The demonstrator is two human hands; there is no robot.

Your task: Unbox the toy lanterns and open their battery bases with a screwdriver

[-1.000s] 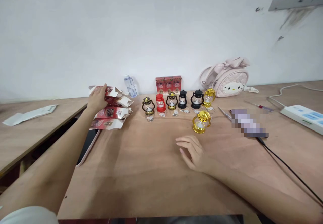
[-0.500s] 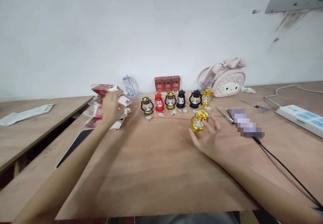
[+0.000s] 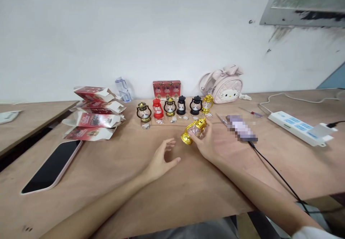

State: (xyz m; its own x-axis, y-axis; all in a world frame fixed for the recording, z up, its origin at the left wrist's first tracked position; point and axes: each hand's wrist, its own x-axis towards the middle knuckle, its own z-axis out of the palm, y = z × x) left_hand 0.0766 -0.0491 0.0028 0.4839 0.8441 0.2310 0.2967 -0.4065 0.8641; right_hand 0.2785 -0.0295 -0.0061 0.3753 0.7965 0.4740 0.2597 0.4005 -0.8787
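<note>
Fingers of the right hand (image 3: 207, 145) are gripping a gold lantern (image 3: 194, 129) aslant, its base pointing toward the nearby open, empty fingers of the left hand (image 3: 160, 162).

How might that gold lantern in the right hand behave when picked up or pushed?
The gold lantern probably feels stiff: tilted in the right hand, it shows no sag. Its shiny finish may be slippery. The clear midsection could be fragile, though I can't tell whether it's glass or plastic.
</note>
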